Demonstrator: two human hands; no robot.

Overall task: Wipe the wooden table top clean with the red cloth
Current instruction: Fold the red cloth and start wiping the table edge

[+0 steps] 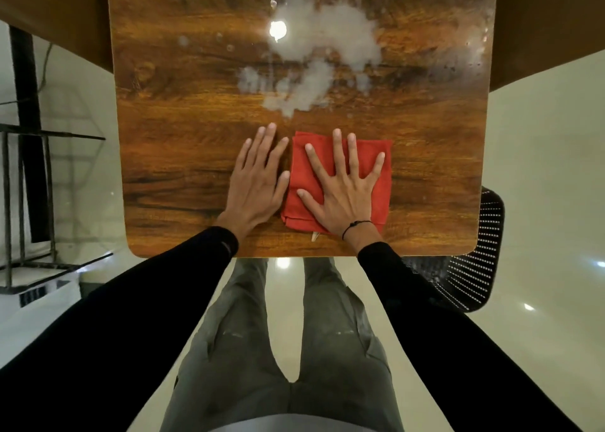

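Right hand [340,189] flat on red cloth [376,199]

Wooden table top [183,156], folded red cloth [379,196] near its front edge, whitish smears [330,35] farther back

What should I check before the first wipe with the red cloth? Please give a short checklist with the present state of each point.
1. Red cloth lies folded and flat on the wooden table top: ok.
2. Right hand presses on the cloth, fingers spread: ok.
3. Left hand rests flat on bare wood beside the cloth, out of the path: ok.
4. White wet patch lies ahead of the cloth, not yet wiped: not ok.
5. Droplets near the far right edge remain: not ok.
6. Cloth dry or damp: cannot tell.
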